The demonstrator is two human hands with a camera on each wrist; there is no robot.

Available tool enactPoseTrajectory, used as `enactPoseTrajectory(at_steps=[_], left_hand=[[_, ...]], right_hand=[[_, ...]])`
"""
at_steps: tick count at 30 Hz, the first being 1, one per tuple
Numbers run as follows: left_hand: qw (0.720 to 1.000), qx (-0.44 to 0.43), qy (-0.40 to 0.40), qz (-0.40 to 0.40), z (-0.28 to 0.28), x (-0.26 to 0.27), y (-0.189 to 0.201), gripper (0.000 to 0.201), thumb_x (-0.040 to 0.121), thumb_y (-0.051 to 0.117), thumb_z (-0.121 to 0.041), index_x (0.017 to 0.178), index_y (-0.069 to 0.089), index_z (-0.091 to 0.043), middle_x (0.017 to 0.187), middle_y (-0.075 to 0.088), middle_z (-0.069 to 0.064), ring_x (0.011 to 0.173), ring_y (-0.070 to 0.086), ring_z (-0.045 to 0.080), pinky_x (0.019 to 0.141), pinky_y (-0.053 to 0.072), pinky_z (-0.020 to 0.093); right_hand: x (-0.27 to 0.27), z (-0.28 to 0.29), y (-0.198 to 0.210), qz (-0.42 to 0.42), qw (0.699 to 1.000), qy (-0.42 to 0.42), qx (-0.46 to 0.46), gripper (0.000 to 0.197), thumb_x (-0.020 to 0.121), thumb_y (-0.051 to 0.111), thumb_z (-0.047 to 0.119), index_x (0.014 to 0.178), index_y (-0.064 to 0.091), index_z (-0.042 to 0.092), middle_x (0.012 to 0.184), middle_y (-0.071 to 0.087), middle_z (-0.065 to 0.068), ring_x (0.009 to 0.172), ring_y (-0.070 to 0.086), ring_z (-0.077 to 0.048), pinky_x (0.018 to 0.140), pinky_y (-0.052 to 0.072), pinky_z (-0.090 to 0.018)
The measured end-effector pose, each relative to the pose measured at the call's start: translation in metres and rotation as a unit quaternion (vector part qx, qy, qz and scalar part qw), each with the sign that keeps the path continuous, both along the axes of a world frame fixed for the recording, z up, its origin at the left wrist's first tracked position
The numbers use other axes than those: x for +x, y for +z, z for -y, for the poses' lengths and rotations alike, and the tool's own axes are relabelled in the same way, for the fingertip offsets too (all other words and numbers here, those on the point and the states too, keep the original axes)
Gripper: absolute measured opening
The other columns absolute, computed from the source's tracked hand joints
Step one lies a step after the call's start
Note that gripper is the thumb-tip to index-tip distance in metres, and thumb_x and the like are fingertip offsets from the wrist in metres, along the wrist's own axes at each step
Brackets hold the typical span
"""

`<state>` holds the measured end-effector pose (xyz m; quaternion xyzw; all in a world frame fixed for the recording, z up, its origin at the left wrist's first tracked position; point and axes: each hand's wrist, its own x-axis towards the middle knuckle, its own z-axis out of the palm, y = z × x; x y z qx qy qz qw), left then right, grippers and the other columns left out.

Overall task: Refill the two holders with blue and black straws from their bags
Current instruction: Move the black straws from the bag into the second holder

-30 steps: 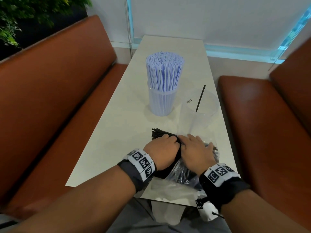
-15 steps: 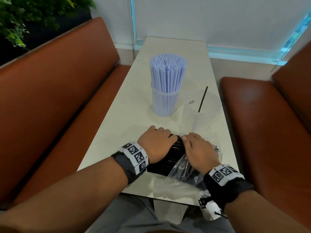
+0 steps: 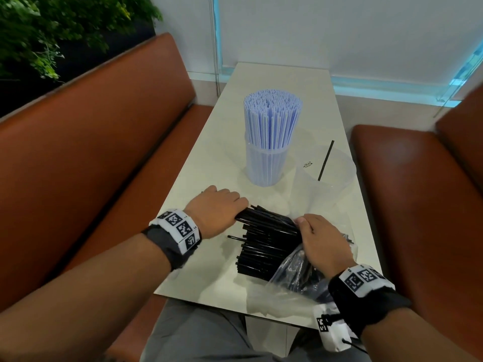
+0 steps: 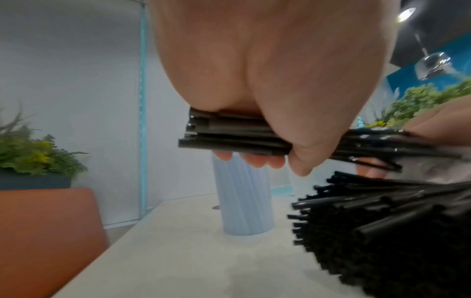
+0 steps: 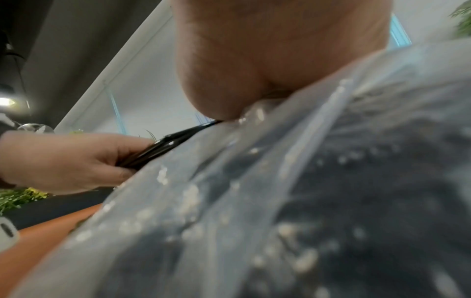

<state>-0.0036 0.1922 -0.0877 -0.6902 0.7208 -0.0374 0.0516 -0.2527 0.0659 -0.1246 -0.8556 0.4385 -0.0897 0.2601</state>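
Left hand [image 3: 217,207] grips black straws [image 3: 269,246]; right hand [image 3: 321,244] holds their bag [image 3: 292,273] on pale table [image 3: 209,178] between orange benches [image 3: 91,165].

Your way up the counter [image 3: 198,163] is open at frame left; the blue-straw holder [image 3: 266,163] and clear holder [image 3: 324,184] block centre and right.

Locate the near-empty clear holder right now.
Head view: the clear holder stands right of the holder of blue straws, beyond the right hand, with one black straw in it.
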Motion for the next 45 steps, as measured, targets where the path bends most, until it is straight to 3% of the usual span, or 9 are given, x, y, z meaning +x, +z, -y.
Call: enactPoseTrajectory(at_steps=[6,10,21,25,27,32,34,41,45], left_hand=[[0.997,0.023,0.064,-0.039,-0.016,0.036,-0.001,0.021,0.102,0.044,-0.024,0.122,0.045,-0.021,0.109,0.057,0.001,0.088,0.054,0.022,0.074,0.042,0.035],[0.996,-0.006,0.075,-0.055,-0.006,0.023,0.006,0.018,0.099,0.048,-0.022,0.117,0.046,-0.021,0.104,0.057,0.000,0.078,0.047,0.019,0.066,0.042,0.037],[0.990,-0.115,0.015,-0.083,0.043,-0.058,0.033,0.030,0.094,0.057,-0.033,0.121,0.048,-0.023,0.088,0.061,-0.001,0.070,0.059,0.025,0.054,0.034,0.033],[0.974,-0.134,0.047,-0.174,0.053,-0.058,0.043,0.017,0.100,0.052,-0.037,0.114,0.049,-0.028,0.085,0.058,-0.007,0.077,0.063,0.026,0.056,0.037,0.033],[0.921,-0.175,0.074,-0.339,0.055,-0.051,0.058,0.011,0.099,0.055,-0.040,0.108,0.051,-0.036,0.081,0.060,-0.010,0.075,0.065,0.022,0.061,0.046,0.035],[0.572,-0.359,0.003,-0.738,0.065,-0.063,0.115,0.019,0.092,0.066,-0.021,0.091,0.060,-0.038,0.076,0.063,-0.004,0.068,0.066,0.020,0.071,0.056,0.030],[0.507,-0.369,0.009,-0.779,0.072,-0.073,0.118,0.022,0.092,0.066,-0.012,0.089,0.059,-0.032,0.073,0.062,0.001,0.065,0.065,0.025,0.070,0.056,0.034],[0.477,-0.337,0.046,-0.811,0.084,-0.085,0.104,0.016,0.091,0.063,-0.010,0.090,0.054,-0.023,0.069,0.061,0.001,0.065,0.062,0.024,0.072,0.056,0.035],[0.505,-0.310,0.059,-0.803,0.083,-0.082,0.102,0.026,0.094,0.063,-0.015,0.079,0.061,-0.036,0.068,0.062,0.001,0.067,0.064,0.023,0.071,0.056,0.034]], right_hand=[[0.006,-0.006,0.020,0.158,0.985,-0.064,0.000,0.055,0.102,0.024,0.054,0.120,0.068,0.025,0.119,0.066,0.007,0.114,0.058,-0.015,0.093,0.039,-0.030],[0.024,-0.009,0.044,0.408,0.901,-0.108,0.096,0.051,0.095,0.032,0.063,0.115,0.067,0.031,0.117,0.070,0.012,0.116,0.062,-0.006,0.099,0.045,-0.027],[0.048,0.000,0.066,0.383,0.905,-0.084,0.164,0.034,0.097,0.047,0.014,0.085,0.079,0.014,0.086,0.077,0.000,0.088,0.071,-0.013,0.079,0.055,-0.024],[0.049,0.005,0.072,0.472,0.809,-0.171,0.306,0.040,0.106,0.044,0.040,0.100,0.073,0.012,0.093,0.078,-0.006,0.094,0.074,-0.017,0.080,0.056,-0.029],[0.045,0.011,0.073,0.481,0.772,-0.203,0.363,0.048,0.105,0.040,0.050,0.104,0.070,0.012,0.095,0.079,-0.006,0.098,0.074,-0.020,0.082,0.055,-0.033],[0.046,0.011,0.078,0.487,0.707,-0.223,0.462,0.055,0.104,0.039,0.053,0.118,0.066,0.007,0.116,0.073,-0.014,0.108,0.069,-0.026,0.093,0.053,-0.040],[0.050,0.008,0.085,0.504,0.672,-0.213,0.498,0.057,0.105,0.037,0.052,0.125,0.061,0.005,0.125,0.067,-0.017,0.115,0.065,-0.031,0.098,0.052,-0.046],[0.048,0.005,0.086,0.517,0.647,-0.184,0.529,0.049,0.109,0.037,0.037,0.129,0.057,-0.002,0.129,0.065,-0.023,0.113,0.068,-0.033,0.101,0.051,-0.047],[0.044,0.006,0.086,0.473,0.719,-0.073,0.505,0.045,0.101,0.047,0.037,0.122,0.065,0.001,0.123,0.069,-0.018,0.116,0.064,-0.032,0.101,0.048,-0.045]])
